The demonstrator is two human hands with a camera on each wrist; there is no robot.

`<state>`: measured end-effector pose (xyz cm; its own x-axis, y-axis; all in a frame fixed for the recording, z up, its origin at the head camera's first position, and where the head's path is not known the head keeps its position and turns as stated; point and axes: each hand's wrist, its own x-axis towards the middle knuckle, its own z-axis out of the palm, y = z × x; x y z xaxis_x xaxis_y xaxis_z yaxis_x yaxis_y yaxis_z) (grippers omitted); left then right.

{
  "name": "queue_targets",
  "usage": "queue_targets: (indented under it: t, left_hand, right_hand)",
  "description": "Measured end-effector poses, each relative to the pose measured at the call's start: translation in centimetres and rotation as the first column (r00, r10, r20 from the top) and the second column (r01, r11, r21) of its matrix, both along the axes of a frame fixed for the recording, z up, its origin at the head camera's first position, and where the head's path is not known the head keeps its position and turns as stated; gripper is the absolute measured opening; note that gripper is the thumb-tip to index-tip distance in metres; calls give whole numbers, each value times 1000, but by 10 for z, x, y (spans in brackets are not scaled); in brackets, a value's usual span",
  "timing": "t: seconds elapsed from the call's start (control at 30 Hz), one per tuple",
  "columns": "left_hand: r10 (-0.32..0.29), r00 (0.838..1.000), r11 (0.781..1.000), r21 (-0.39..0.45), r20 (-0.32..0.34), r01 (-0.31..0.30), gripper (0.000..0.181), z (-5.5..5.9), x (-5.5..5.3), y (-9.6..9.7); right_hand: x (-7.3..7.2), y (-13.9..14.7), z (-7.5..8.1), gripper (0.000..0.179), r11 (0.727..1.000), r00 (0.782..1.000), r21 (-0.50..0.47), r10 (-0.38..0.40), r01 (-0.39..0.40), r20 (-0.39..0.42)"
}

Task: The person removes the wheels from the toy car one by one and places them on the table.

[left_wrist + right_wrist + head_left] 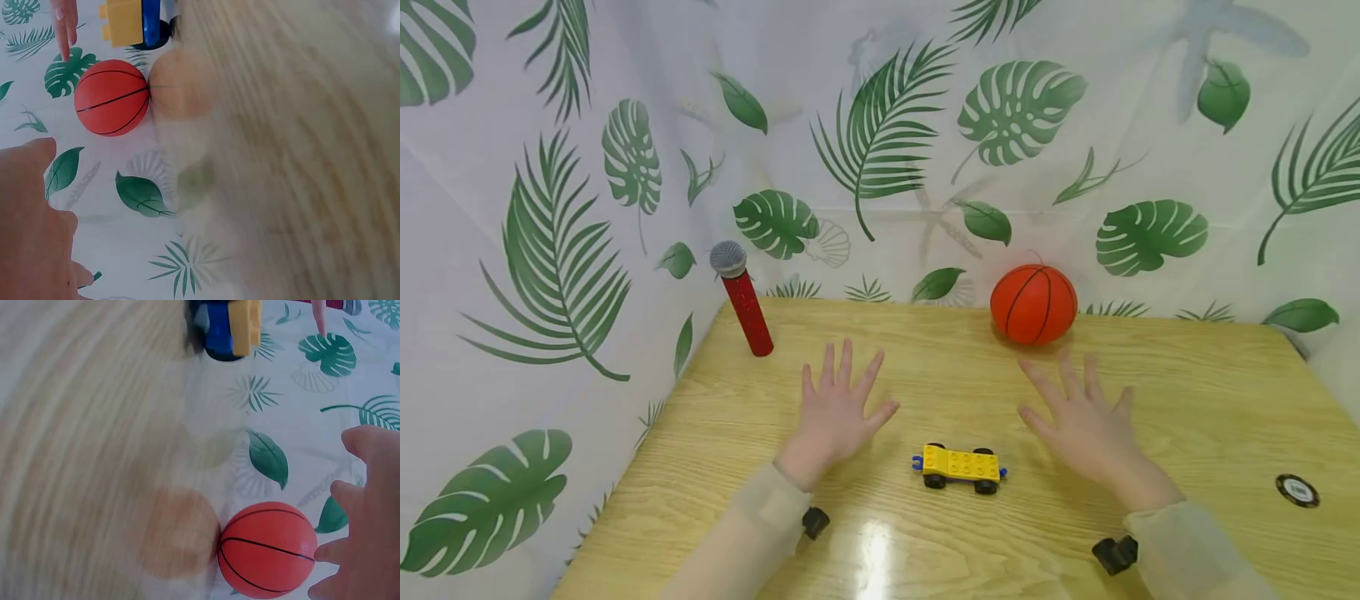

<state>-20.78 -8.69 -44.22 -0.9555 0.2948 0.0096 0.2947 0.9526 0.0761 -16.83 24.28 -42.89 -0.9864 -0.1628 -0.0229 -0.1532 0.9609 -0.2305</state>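
My left hand [837, 417] is held over the table with its fingers straight and spread, holding nothing. On the other side, my right hand [1090, 425] has its fingers spread the same way. Between the two hands sits a yellow toy car base [961, 465] with building studs on top, black wheels and blue hitches at its ends. Beyond the right hand's fingertips, a small red-orange basketball [1033, 305] rests near the back edge. A toy microphone [747, 304] with a red handle and grey head stands at the back left, past the left fingertips.
A black and white round chip [1297, 490] lies on the right part of the wooden table [925, 550]. Behind and to the left hangs a white cloth [895, 250] printed with green leaves. Each wrist carries a small black camera.
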Motion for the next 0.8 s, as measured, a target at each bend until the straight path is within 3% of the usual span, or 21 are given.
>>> queue_targets:
  t: [0.2, 0.57, 0.8]
  left_hand:
    - [-102, 994, 995, -7, 47, 102, 75, -5, 6, 1]
    - [-268, 963, 963, -16, 2, 268, 74, -7, 12, 7]
    - [-362, 931, 924, 143, 34, 354, 79, -11, 13, 8]
  right_hand:
    - [4, -6, -2, 75, 997, 997, 13, 77, -77, -20]
    - [6, -15, -12, 81, 975, 974, 39, 221, -219, -46]
    - [11, -20, -14, 80, 948, 944, 67, 315, -310, -100]
